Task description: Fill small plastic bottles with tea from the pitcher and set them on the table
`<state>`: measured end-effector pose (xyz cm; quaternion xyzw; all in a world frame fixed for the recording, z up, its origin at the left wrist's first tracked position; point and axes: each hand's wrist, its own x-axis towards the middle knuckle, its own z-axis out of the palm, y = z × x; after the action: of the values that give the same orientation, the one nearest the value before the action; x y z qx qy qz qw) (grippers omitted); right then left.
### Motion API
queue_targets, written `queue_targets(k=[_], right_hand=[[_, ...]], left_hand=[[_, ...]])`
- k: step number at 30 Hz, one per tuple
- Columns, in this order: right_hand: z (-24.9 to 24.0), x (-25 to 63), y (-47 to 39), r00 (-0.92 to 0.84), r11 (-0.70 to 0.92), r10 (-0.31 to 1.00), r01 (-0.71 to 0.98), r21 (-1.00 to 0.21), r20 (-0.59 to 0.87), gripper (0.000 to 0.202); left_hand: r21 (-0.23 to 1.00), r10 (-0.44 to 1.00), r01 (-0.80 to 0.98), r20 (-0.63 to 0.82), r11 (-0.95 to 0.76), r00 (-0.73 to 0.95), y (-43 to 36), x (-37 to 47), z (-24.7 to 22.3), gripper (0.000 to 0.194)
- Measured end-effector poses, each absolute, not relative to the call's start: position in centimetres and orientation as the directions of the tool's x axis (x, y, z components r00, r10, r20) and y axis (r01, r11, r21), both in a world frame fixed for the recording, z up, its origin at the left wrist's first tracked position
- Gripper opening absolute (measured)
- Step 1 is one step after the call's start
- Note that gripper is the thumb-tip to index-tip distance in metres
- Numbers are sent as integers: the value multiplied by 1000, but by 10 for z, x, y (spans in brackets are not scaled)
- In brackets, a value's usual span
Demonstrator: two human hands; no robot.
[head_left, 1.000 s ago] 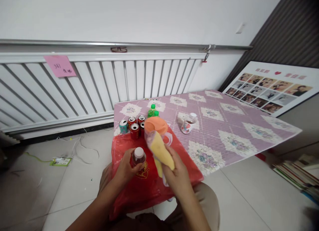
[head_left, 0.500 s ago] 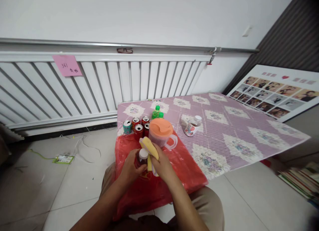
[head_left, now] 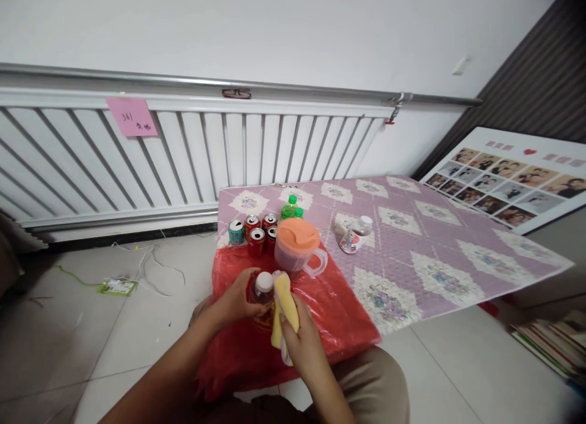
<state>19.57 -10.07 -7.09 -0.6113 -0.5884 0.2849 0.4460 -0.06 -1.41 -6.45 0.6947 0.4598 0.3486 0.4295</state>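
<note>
My left hand point(head_left: 240, 299) is wrapped round a white-capped plastic bottle point(head_left: 264, 288) with dark contents, held above the red plastic bag point(head_left: 339, 314). In my right hand point(head_left: 300, 335) is a folded yellow cloth point(head_left: 284, 305) with a pale purple edge; it lies against or very close to the bottle's right side. Just beyond the hands stands a clear plastic pitcher point(head_left: 288, 259) with an orange lid. Several red drink cans point(head_left: 257, 241) and one teal can point(head_left: 236, 232) are grouped to its left.
Green-capped bottles point(head_left: 291, 208) stand behind the pitcher. Another white-capped bottle point(head_left: 356, 236) is on the flowered tablecloth point(head_left: 439, 247) to the right. A white radiator point(head_left: 192, 155) runs along the wall. On the floor at left is a power strip point(head_left: 116, 287) with cables.
The bottle has been turned more upright and its label side shows lower down. My right hand and the cloth have moved down and slightly right. The view has shifted a little.
</note>
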Motion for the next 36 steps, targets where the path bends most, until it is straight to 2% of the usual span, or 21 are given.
queue_targets(k=[3,8,11,14,16,18,21,25,30,33,36], right_hand=[[-62,199,-97,140,102,972,473,-875,189,49],[-59,198,-98,117,112,974,484,-868,191,49],[-61,197,-100,110,96,979,495,-863,172,50],[-63,196,-99,123,94,976,496,-863,178,50],[-64,195,-97,140,107,970,489,-865,199,49],[-64,195,-95,147,128,963,483,-866,224,49],[-63,196,-92,151,143,958,489,-861,245,48],[-63,193,-95,124,142,963,523,-840,240,46],[-69,186,-107,120,152,957,564,-812,263,50],[-71,189,-109,105,158,959,568,-808,262,51],[-71,194,-106,78,160,966,565,-810,246,51]], left_hand=[[930,835,248,99,-271,541,0,-14,-66,98],[952,777,189,73,-241,625,8,-16,-67,76],[956,828,201,69,-215,556,-4,-6,-68,72],[938,929,295,65,-181,363,-22,9,-74,75],[917,965,351,106,-189,241,-32,18,-79,78],[892,968,392,164,-227,189,-38,24,-83,75],[881,967,411,168,-234,189,-39,28,-83,69],[925,979,354,74,-139,191,-37,29,-80,67],[919,997,386,53,-74,64,-38,36,-86,66],[927,993,357,98,-117,71,-37,35,-88,74],[944,975,281,125,-174,181,-33,21,-81,89]])
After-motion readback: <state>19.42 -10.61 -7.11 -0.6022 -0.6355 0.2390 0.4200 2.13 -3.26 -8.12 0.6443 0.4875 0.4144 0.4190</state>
